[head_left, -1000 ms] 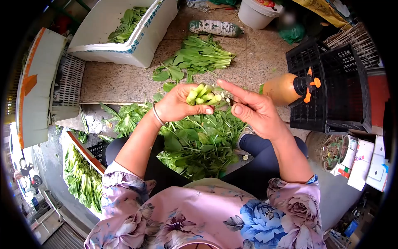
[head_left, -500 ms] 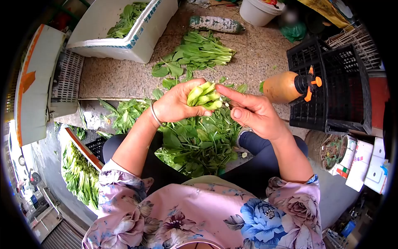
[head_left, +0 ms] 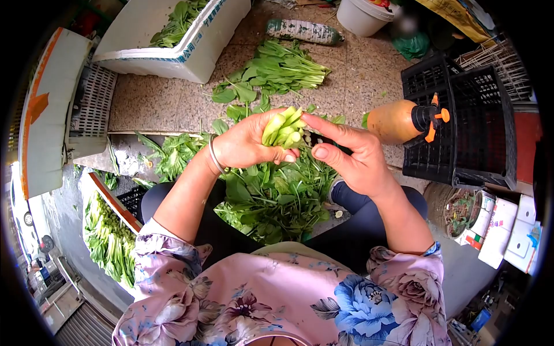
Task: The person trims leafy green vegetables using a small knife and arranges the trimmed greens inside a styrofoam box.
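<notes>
Our left hand (head_left: 245,141) grips the stems (head_left: 284,130), ends angled toward our nearby right hand (head_left: 363,158), thumb and forefinger parted.

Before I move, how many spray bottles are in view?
1: the orange spray bottle on the right, beside the black crates. Others could be hidden behind them.

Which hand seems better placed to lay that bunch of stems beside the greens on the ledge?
Probably the left hand: it grips the stems, with the greens just ahead. The right hand has its forefinger by the stem ends.
</notes>
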### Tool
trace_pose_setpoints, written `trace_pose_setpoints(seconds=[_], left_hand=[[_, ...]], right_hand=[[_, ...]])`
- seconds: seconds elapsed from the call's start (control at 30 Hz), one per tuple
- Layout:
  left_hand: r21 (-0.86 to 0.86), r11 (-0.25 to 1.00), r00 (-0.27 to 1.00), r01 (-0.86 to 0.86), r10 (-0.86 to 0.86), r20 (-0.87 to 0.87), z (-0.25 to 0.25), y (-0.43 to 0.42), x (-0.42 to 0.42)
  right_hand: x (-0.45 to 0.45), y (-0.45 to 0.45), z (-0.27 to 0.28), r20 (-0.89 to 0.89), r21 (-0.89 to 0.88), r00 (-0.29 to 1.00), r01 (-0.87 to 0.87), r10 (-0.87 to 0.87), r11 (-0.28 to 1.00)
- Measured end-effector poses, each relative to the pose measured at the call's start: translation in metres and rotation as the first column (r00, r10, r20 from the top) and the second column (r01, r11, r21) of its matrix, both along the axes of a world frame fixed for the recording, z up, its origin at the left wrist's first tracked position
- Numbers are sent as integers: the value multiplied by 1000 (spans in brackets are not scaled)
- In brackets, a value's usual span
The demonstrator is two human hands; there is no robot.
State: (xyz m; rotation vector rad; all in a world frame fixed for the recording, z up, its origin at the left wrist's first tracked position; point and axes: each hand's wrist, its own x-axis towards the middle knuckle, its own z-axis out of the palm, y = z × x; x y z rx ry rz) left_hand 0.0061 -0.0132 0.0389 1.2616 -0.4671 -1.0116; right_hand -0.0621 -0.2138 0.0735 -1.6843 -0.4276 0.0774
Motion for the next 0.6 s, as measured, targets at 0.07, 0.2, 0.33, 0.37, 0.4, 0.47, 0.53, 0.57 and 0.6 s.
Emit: trace_pose_setpoints(seconds=[0.07, 0.2, 0.33, 0.37, 0.4, 0.47, 0.53, 0.57, 0.6], left_hand=[[-10, 1000, 1000, 25, -25, 0, -4, 1, 2], [-14, 1000, 999, 10, -11, -47, 2, -3, 3], [-98, 987, 991, 131, -131, 5, -10, 1, 4], [-107, 981, 986, 161, -154, 65, -14, 2, 8], [-103, 981, 985, 164, -157, 70, -11, 3, 9], [-210, 970, 993, 120, -117, 25, -3, 6, 8], [-180, 978, 994, 107, -108, 3, 4, 8, 7], [-155, 980, 990, 121, -131, -55, 10, 9, 6], [-133, 982, 982, 136, -152, -114, 13, 9, 6]], right_hand=[[0, 4, -2, 23, -6, 999, 34, -34, 999], [1, 9, -9, 198, -115, 948, 275, -249, 955], [11, 5, -1, 108, 42, 881, 459, -460, 888], [7, 1, 4, -43, 31, 917, 399, -398, 916], [4, -2, 9, -194, 19, 922, 344, -334, 939], [2, 0, 9, -230, 150, 969, 124, -87, 981], [2, 3, 6, -161, 86, 986, 46, -32, 995], [1, 5, 7, -167, 106, 986, 11, 7, 994], [1, 6, 8, -166, 114, 986, -6, 25, 993]])
